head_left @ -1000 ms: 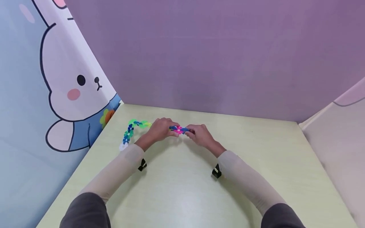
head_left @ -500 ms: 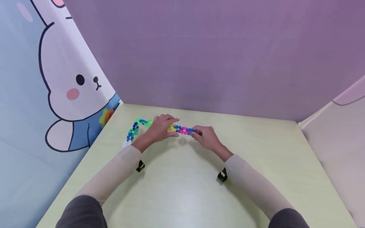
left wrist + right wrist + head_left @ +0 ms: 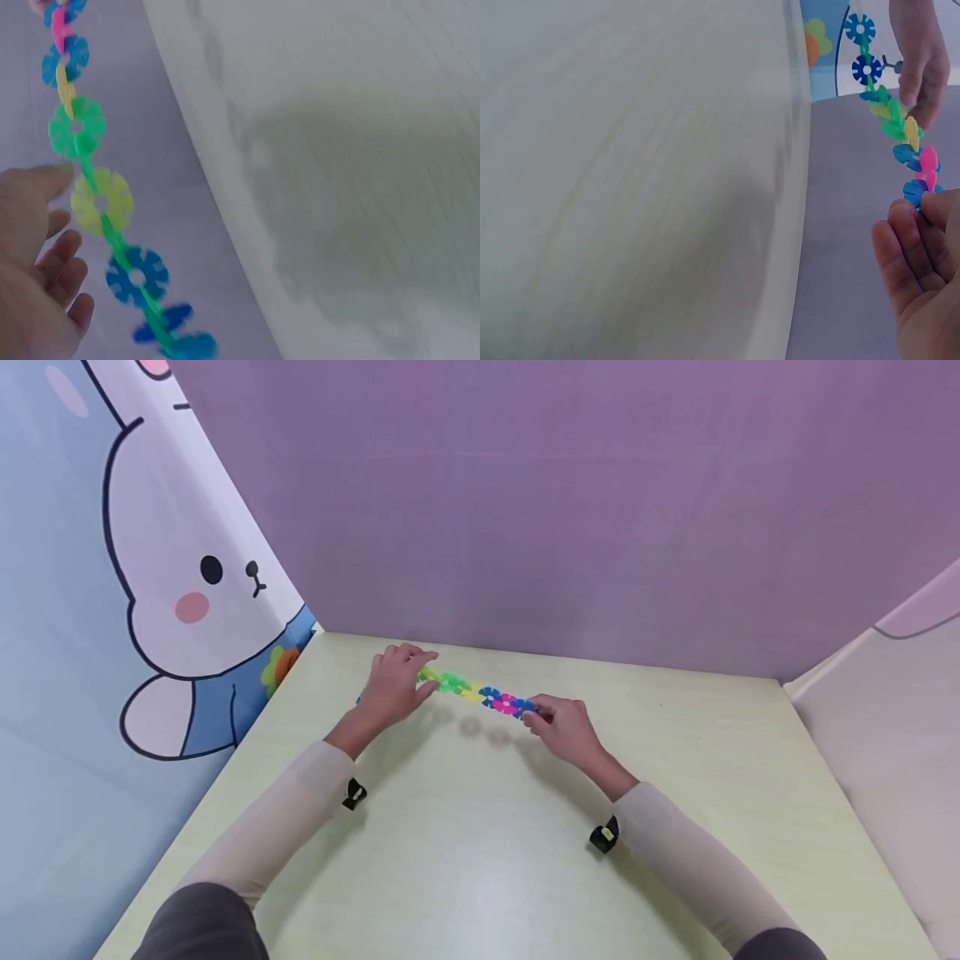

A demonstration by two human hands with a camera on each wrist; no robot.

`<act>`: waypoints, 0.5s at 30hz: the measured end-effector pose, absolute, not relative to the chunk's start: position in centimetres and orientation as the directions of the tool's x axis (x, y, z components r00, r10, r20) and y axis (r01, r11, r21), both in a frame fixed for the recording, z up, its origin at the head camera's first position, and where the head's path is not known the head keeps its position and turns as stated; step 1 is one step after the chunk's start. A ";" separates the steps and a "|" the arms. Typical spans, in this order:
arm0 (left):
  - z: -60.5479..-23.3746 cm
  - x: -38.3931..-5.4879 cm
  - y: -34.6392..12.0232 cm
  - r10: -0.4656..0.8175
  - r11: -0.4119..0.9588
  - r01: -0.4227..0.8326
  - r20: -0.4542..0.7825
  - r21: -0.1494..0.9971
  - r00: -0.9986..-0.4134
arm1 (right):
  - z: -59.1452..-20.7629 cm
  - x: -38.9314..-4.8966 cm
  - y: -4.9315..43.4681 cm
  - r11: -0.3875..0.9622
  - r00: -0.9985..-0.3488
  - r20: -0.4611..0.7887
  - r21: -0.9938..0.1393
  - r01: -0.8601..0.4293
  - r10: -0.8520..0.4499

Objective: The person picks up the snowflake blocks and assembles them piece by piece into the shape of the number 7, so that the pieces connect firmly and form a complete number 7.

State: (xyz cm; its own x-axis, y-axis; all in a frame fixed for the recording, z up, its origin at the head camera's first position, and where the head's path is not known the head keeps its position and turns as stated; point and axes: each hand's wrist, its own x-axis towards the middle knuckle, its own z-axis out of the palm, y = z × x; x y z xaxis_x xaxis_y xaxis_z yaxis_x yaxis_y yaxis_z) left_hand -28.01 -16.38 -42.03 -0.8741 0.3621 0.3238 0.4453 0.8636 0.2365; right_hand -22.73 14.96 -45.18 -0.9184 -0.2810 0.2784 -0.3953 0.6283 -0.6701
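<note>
A chain of linked snowflake-disc building pieces [image 3: 452, 682] in blue, pink, yellow and green stretches above the table between both hands. My right hand [image 3: 567, 729] pinches the blue disc [image 3: 913, 192] at its right end between thumb and fingers. Beside the chain's green and yellow part is my left hand [image 3: 392, 687], its thumb and fingers spread apart. In the left wrist view, that hand's fingers [image 3: 66, 262] are loosely bent alongside the yellow-green disc [image 3: 120, 187] without wrapping it. The chain's far left stretch is mostly hidden behind the left hand in the head view.
A pale table [image 3: 480, 843] lies under the hands. A purple cloth wall [image 3: 555, 510] rises at its back edge, and a rabbit-print cloth [image 3: 172, 527] hangs at the left. Black wrist-camera mounts [image 3: 604, 835] hang under the sleeves.
My right hand has moved right and slightly toward me, drawing the chain along and straightening it. My left hand has loosened and slid left along the chain, uncovering yellow and green discs.
</note>
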 end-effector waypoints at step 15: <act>-42.0 -28.4 -17.9 0.132 0.928 0.144 0.057 0.344 -0.990 | -46.1 -20.6 17.6 0.655 -0.944 0.270 -0.681 -0.326 -0.189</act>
State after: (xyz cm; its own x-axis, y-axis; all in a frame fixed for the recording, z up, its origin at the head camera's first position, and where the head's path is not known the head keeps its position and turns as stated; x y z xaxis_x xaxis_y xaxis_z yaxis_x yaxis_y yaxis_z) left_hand -28.45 -17.91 -42.04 -0.9895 0.1323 0.0574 0.1440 0.9277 0.3443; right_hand -20.60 17.64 -46.08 -0.9441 -0.1891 0.2701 -0.3262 0.6552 -0.6814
